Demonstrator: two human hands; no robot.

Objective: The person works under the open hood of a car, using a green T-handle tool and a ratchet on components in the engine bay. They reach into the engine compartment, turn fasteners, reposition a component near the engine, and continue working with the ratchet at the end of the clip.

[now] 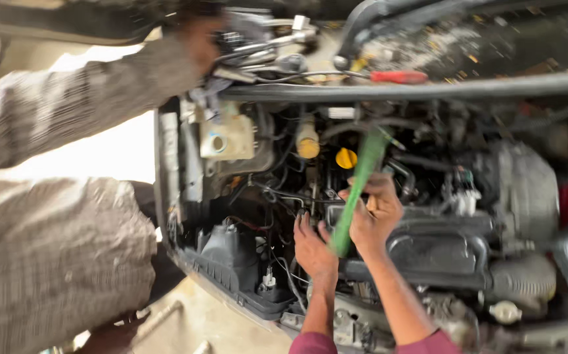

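Green tool (357,190) runs slanted across the middle of the engine bay (428,196), its upper end blurred near the yellow cap (346,158) and its lower end down between your two hands. Your right hand (376,216) is closed around the tool's middle, fingers curled over the shaft, knuckles toward the camera. Your left hand (313,246) sits just beside it to the left, fingers pointing up and pressed against the engine parts near the tool's lower end; you cannot tell from here whether it grips anything, since the fingertips are lost among the hoses. Both of your sleeves are dark red at the bottom edge of the view.

Under your right hand lies a black plastic cover (435,249), with a ribbed hose (523,278) to its right. Left of your hands, a cream reservoir (226,137) sits high in the bay, and a yellow-topped filler (307,143) stands beside it.

Another person in a grey striped sleeve (68,105) reaches in from the left; that hand (202,42) is up at a cluster of wrenches (271,46) lying on the top ledge. A red-handled screwdriver (398,77) rests on the same ledge, to the right of the wrenches.
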